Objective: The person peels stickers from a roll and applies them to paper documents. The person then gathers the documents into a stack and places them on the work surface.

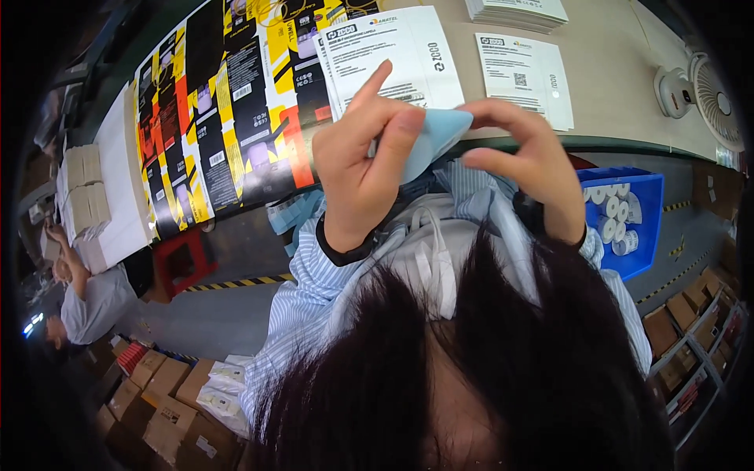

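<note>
My left hand (357, 169) grips a light blue folded sheet (440, 133) under its thumb, with the index finger stretched out away from it. The sheet tapers to a pointed corner on the right; its material is hard to make out. At that corner is my right hand (534, 161), its index fingertip touching or very close to the sheet. The right thumb stands apart from the index finger, below the corner. Beyond my hands, white printed sheets (397, 59) lie on the table, partly hidden by my left hand.
Black and yellow printed box sheets (259, 110) cover the table's left side. More white printed sheets (526, 74) lie to the right, near a small fan (711, 98). A blue crate (648, 224) holds white rolls. Cartons (169, 424) stand lower left. Another person (102, 294) works at far left.
</note>
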The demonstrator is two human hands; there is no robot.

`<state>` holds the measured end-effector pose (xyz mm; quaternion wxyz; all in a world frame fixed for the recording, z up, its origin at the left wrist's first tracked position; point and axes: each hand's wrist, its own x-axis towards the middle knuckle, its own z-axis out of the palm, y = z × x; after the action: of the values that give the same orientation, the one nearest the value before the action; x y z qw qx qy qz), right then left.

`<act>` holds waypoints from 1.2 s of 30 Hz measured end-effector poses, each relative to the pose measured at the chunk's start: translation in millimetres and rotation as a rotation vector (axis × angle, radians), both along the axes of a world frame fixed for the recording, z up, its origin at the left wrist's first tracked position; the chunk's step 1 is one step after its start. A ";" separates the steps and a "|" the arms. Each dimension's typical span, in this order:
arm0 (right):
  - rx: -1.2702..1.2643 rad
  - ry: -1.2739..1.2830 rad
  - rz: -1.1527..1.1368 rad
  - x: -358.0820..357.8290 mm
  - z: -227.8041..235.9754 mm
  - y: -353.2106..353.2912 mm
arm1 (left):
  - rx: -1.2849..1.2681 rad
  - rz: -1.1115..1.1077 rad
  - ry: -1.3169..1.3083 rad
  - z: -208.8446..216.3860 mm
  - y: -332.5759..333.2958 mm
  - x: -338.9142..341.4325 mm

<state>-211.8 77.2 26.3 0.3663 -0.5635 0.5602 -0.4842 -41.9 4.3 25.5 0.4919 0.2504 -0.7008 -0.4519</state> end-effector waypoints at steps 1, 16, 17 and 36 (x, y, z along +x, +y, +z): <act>0.086 -0.020 0.096 5.7 2.3 -2.5 | -0.008 0.025 0.014 1.3 -0.7 1.6; 0.010 0.027 0.023 25.7 13.0 -15.9 | -0.223 0.022 -0.282 0.0 -9.7 16.8; -0.013 0.005 0.003 24.2 13.4 -17.5 | -0.165 0.013 -0.269 -0.6 -9.0 17.1; -0.189 -0.199 -0.090 17.4 6.7 -41.2 | 0.227 -0.046 -0.179 -10.3 -9.9 18.5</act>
<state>-194.4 36.0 33.0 0.3434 -0.5188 0.4977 -0.6043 -23.4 -5.6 15.1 0.3854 0.3278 -0.6918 -0.5152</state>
